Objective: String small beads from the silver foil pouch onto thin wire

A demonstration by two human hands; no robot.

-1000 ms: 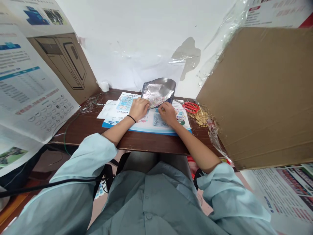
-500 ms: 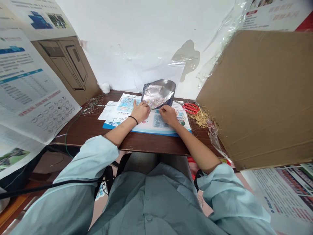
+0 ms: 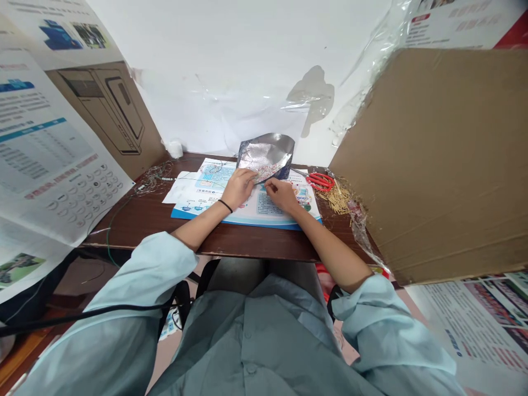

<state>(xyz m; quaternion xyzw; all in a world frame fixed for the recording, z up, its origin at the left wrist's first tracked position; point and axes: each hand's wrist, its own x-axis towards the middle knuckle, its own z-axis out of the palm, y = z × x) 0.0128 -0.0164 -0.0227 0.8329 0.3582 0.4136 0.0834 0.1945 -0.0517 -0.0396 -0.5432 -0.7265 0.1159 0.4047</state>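
Closing off the rear of the work area, the white wall rose directly behind the table. A brown cardboard panel stood along the right side. On the left, a printed sheet hung partly over a second, smaller cardboard panel, which bore a line drawing of an appliance.

The dark brown tabletop supported a printed leaflet with a blue lower border. The foil pouch was located at the rear of the leaflet, centered between the panels, its broad silver inner face exposed toward the person.

The left hand was positioned at the pouch's near left edge, fingers bent and extended over that edge; whether they were clamped on anything could not be determined. The right hand was positioned just in front of the pouch, apart from the left hand, with its fingers curled; any item between the fingertips was too small to identify.

Red-handled scissors lay to the right of the pouch, adjacent to a pile of gold-colored sticks. A tangle of thin strands occupied the left rear of the table. A black wristband encircled the left wrist. Small multicolored beads lay in the lower part of the pouch.
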